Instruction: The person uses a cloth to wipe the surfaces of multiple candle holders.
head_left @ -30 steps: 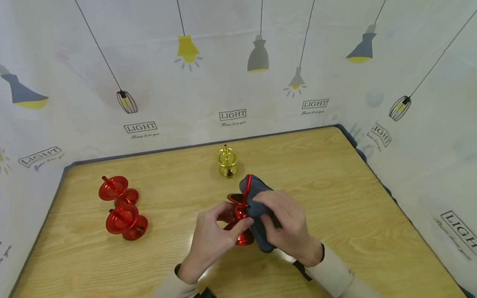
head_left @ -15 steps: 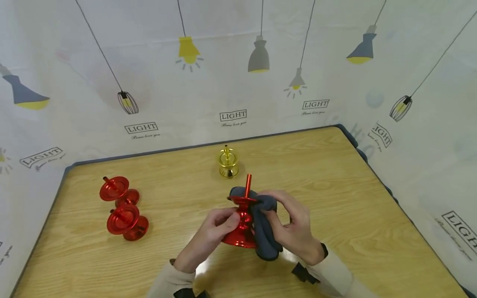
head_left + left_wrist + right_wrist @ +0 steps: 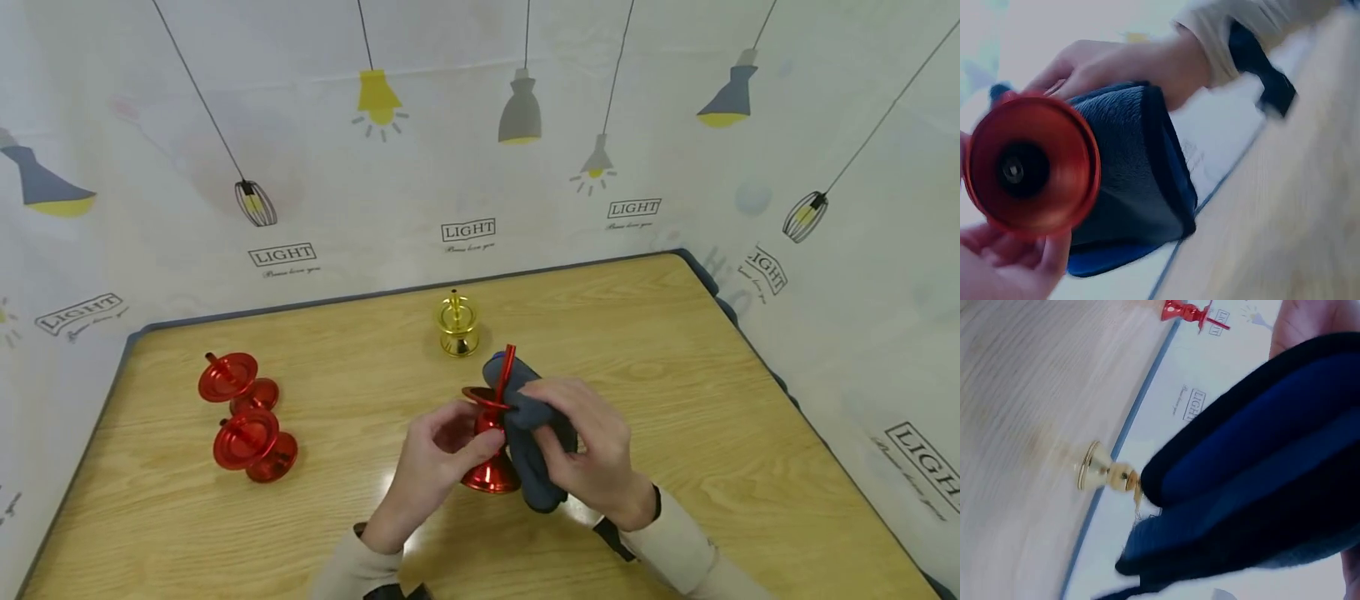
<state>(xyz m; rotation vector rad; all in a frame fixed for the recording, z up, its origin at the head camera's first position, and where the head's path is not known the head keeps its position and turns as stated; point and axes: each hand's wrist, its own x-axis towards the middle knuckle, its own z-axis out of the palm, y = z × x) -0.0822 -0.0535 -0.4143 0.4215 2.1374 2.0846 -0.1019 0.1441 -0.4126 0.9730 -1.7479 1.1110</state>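
Note:
My left hand [image 3: 435, 458] grips a shiny red candle holder [image 3: 495, 477] by its stem, above the table. The holder tilts a little, its spike pointing up and to the right. In the left wrist view the hollow underside of its base [image 3: 1063, 156] faces the camera. With the thumb and fingers my right hand [image 3: 592, 442] pinches a folded dark blue-grey cloth [image 3: 542, 483]. That cloth lies against the right side of the holder's dish and spike. In the right wrist view the cloth [image 3: 1241, 481] covers most of the right hand.
Two more red candle holders [image 3: 246, 442] stand close together on the left of the wooden table [image 3: 337, 533]. A gold candle holder [image 3: 458, 327] stands toward the back. A wall sheet printed with lamps [image 3: 405, 183] rises behind the table's dark edge.
The red candle holder stood more upright half a second ago and now leans right again. The cloth has shifted from behind the dish to its right side, moving with my right hand.

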